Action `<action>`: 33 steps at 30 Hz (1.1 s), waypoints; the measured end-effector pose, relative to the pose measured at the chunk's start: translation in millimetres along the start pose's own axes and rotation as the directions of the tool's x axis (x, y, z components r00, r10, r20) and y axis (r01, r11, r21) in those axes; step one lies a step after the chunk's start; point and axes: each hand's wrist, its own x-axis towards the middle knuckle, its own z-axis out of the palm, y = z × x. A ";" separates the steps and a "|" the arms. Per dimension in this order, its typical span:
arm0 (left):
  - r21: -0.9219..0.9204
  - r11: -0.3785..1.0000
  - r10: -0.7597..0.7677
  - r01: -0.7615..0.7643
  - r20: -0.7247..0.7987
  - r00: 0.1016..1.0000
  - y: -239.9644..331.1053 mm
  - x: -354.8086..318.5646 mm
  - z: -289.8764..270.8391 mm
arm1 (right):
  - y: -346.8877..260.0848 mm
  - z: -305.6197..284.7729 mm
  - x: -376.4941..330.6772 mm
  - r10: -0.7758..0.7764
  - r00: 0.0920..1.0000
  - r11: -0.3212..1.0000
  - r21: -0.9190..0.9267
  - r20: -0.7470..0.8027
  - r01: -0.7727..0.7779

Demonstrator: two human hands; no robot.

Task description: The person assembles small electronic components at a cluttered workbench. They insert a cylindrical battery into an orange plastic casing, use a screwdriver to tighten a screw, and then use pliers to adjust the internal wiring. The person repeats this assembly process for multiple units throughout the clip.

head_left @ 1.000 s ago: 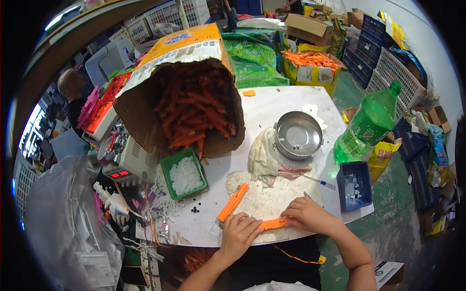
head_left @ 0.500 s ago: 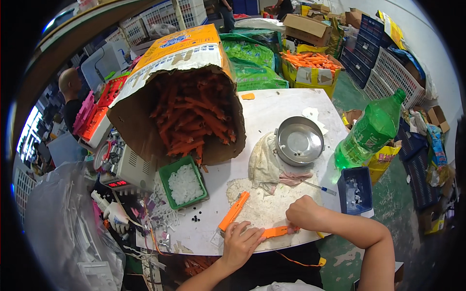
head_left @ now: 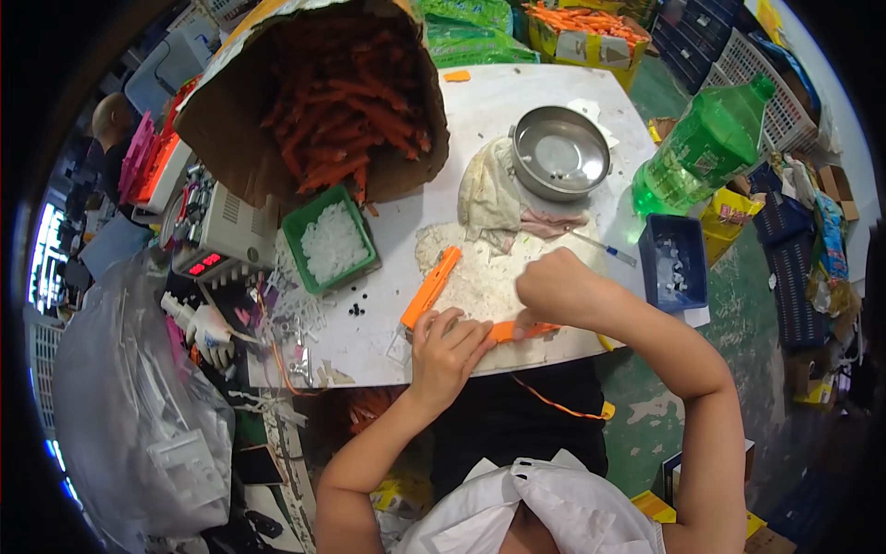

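Observation:
A long orange plastic piece (head_left: 544,329) lies near the front edge of the white table. My left hand (head_left: 446,355) holds its left end, fingers curled over it. My right hand (head_left: 561,288) is bent into a fist over the piece's middle, fingertips down by it; whatever those fingers may pinch is hidden. A second orange piece (head_left: 432,288) slants just beyond my left hand, its lower end close to the fingers. Past my right hand are a crumpled cloth (head_left: 487,198), a round metal bowl (head_left: 561,152) with a few small bits inside, and a pen (head_left: 604,247).
A big carton (head_left: 217,138) of orange pieces lies open-mouthed at the far left. Before it stands a green tray (head_left: 297,242) of whitish plastic parts. A blue bin (head_left: 676,291) and a green bottle (head_left: 697,148) stand on the right, a grey device (head_left: 226,231) on the left.
The view has tilted down, so the table appears higher and more of my arms and white top shows. My right hand has shifted from the orange piece's right end toward its middle.

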 end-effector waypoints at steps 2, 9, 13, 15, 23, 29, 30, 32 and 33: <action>0.017 1.000 0.024 -0.023 -0.013 1.000 0.9 3.4 4.4 | -12.7 23.7 15.7 -0.003 0.997 1.000 0.017 0.075 0.001; 0.056 0.998 0.020 -0.018 -0.034 0.999 1.4 -2.0 2.9 | 5.5 1.3 -12.0 0.182 0.977 0.971 0.138 0.110 -0.197; 0.027 0.999 0.028 -0.027 -0.041 0.999 1.8 -2.5 4.7 | 14.3 20.8 -54.4 0.283 0.958 0.913 0.293 0.046 -0.284; 0.018 0.999 0.032 -0.032 -0.022 0.999 2.3 -2.5 5.2 | 12.8 41.9 -59.0 0.237 0.970 0.900 0.388 -0.052 -0.200; -0.121 0.993 -0.019 0.006 -0.109 0.994 8.3 -14.4 2.1 | -27.9 80.3 -83.7 0.516 0.789 0.356 0.921 -0.332 0.155; -0.249 0.965 -0.108 0.081 -0.098 0.989 59.0 -29.7 -8.5 | -86.9 84.4 -78.4 0.742 0.557 -0.179 0.689 -0.374 0.702; -0.252 0.963 -0.123 0.091 -0.117 0.985 65.4 -30.9 -10.9 | -91.1 85.6 -78.6 0.747 0.521 -0.157 0.651 -0.414 0.742; -0.239 0.965 -0.149 0.112 -0.145 0.978 77.8 -33.2 -16.7 | -96.6 81.5 -81.7 0.747 0.479 -0.124 0.611 -0.461 0.782; -0.232 0.966 -0.151 0.114 -0.151 0.977 80.8 -36.6 -15.8 | -96.5 79.6 -84.2 0.733 0.482 -0.101 0.625 -0.479 0.774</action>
